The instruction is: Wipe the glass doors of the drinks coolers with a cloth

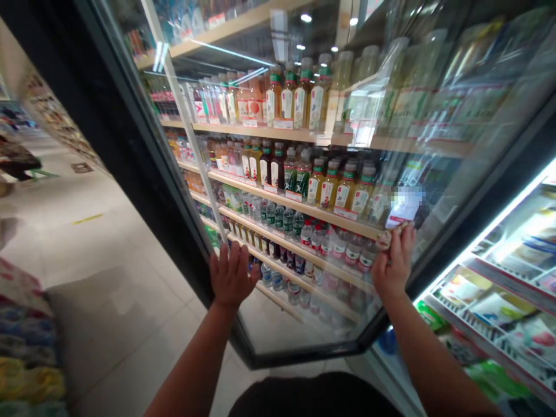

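A glass cooler door (pixel 304 324) with a dark frame stands swung open in front of me. My left hand (pixel 231 277) lies flat on the glass near the door's lower left, fingers spread. My right hand (pixel 393 265) presses a small crumpled cloth (pixel 386 237) against the glass further right, fingers closed round it. Through and in the glass I see shelves of bottled drinks (pixel 299 98) in several rows.
To the right is the lit cooler interior (pixel 499 289) with packaged goods on wire shelves. A tiled aisle floor (pixel 108 278) stretches left, with a person far off (pixel 15 159). Stacked colourful packs (pixel 26 347) sit at the lower left.
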Demonstrator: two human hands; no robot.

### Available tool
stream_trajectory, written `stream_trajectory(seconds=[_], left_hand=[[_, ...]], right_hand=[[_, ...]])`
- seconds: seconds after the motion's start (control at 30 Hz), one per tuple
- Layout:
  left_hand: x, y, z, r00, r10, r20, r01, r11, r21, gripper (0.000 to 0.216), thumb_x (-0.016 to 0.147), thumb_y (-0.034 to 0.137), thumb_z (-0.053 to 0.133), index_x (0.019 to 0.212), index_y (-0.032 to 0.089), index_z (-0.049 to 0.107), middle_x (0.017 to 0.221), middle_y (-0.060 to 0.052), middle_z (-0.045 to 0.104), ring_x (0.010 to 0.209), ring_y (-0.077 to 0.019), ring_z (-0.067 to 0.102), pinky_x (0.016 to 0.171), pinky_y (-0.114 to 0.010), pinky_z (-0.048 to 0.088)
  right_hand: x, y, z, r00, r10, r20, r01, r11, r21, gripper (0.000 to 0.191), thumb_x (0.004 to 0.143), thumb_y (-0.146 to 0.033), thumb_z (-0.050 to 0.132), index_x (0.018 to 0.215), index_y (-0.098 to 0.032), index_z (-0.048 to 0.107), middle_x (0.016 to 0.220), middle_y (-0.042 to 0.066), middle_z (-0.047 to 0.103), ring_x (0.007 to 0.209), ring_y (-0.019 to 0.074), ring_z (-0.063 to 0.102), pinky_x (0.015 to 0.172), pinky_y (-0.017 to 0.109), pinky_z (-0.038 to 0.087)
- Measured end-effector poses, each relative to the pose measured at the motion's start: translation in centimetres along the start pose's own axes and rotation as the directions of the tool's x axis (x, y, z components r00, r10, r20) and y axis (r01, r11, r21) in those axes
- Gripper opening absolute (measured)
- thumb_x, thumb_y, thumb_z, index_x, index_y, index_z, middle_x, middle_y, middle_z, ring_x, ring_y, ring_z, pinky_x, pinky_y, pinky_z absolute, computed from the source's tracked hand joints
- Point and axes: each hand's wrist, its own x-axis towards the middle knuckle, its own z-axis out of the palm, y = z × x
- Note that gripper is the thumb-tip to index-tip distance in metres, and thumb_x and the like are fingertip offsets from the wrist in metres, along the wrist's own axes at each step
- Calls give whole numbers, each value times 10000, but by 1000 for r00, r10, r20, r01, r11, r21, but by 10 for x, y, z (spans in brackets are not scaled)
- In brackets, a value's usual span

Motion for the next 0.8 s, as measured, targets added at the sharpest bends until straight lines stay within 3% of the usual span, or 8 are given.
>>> stream_trajectory(seconds=[0.1,0.2,0.3,0.37,0.47,0.53,0.6,0.8], left_hand=[[-4,-1,3,999,-38,14,38,999,-14,541,921,512,527,1326,160,599,1324,-181,642,1388,-340,477,1173,-519,290],[-2,-1,2,1000,-27,14,27,1000,-11,560,931,508,506,1355,149,575,1346,-190,626,1411,-345,448,1182,-532,271],[2,-1,0,999,35,-25,-35,999,-13,591,937,465,508,1422,126,506,1380,-208,599,1460,-344,377,1199,-530,250],[4,0,-1,998,48,-43,-50,998,-33,611,937,442,517,1450,114,472,1400,-217,581,1484,-340,336,1212,-526,231],[5,1,-2,999,9,-37,-12,997,-75,608,937,452,524,1452,132,475,1415,-210,573,1486,-342,330,1224,-542,199],[6,2,-3,999,5,-35,-7,997,-73,604,939,459,521,1450,139,478,1417,-207,572,1483,-342,337,1222,-550,203],[9,3,-4,999,27,-42,-29,998,-49,612,946,447,508,1465,126,457,1428,-213,559,1488,-340,327,1215,-544,227],[15,2,-4,993,76,-85,-78,997,-9,640,957,426,490,1498,96,404,1465,-233,516,1503,-343,291,1210,-534,258]], right_hand=[[-32,7,-1,999,1,38,-1,1000,-5,652,956,-113,409,1590,-159,265,1641,191,256,1528,349,225,1182,637,303],[-34,26,-6,998,26,53,-25,999,-22,631,978,-149,379,1594,-149,243,1643,201,244,1530,349,217,1179,648,297],[-15,53,-11,987,158,3,-157,986,-49,599,1006,-215,321,1592,-119,240,1644,208,232,1537,338,201,1205,641,246],[-19,62,-11,961,275,-37,-276,960,-49,596,1017,-249,287,1590,-99,231,1647,212,216,1541,327,190,1225,620,220],[-64,52,-7,902,430,-32,-431,901,-42,617,1020,-268,266,1605,-103,162,1661,205,167,1546,341,157,1238,618,188],[-97,38,-5,879,476,-34,-477,878,-41,642,1017,-271,281,1619,-139,96,1668,200,136,1546,361,138,1233,633,180],[-110,32,-4,867,498,-21,-499,866,-37,647,1012,-249,274,1618,-141,75,1664,208,135,1541,375,150,1209,683,201],[-53,47,-9,890,452,-60,-455,890,-30,609,1013,-234,256,1589,-46,188,1650,253,160,1547,351,147,1223,670,181]])
